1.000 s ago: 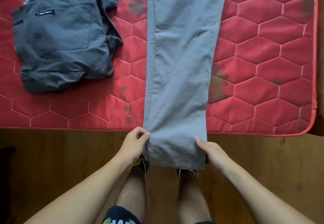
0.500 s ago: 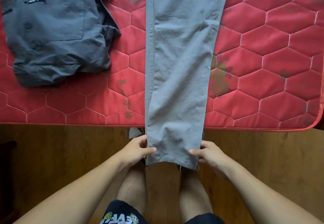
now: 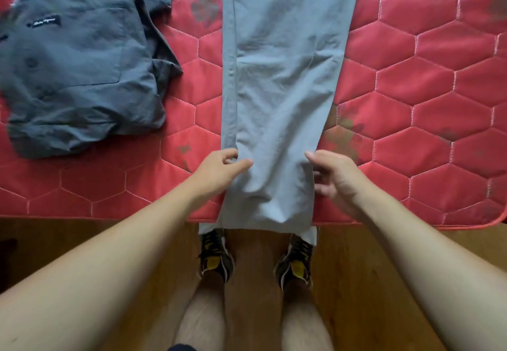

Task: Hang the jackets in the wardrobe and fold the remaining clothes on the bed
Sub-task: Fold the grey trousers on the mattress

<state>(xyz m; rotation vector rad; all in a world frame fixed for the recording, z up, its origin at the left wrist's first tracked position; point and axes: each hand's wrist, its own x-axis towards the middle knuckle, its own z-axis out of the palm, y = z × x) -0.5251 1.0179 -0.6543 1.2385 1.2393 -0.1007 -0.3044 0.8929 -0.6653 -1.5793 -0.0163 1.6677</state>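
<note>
Light grey trousers (image 3: pixel 282 70) lie lengthwise down the middle of the red quilted mattress (image 3: pixel 428 98). Their leg end is doubled back over the near edge of the bed, with a rounded fold at the rim. My left hand (image 3: pixel 219 172) pinches the left side of the turned-up hem. My right hand (image 3: pixel 332 177) grips the right side, thumb on top. A folded dark grey shirt (image 3: pixel 76 76) with a small black label lies at the left of the mattress.
The mattress's near edge (image 3: pixel 109 217) runs across the view, with a wooden floor (image 3: pixel 370 268) below it. My two feet in dark shoes with yellow (image 3: pixel 216 257) stand right against the bed, under the trousers' fold.
Both hands have lifted the trouser hem from below the bed's edge and carried it forward onto the mattress, doubling the leg end over itself.
</note>
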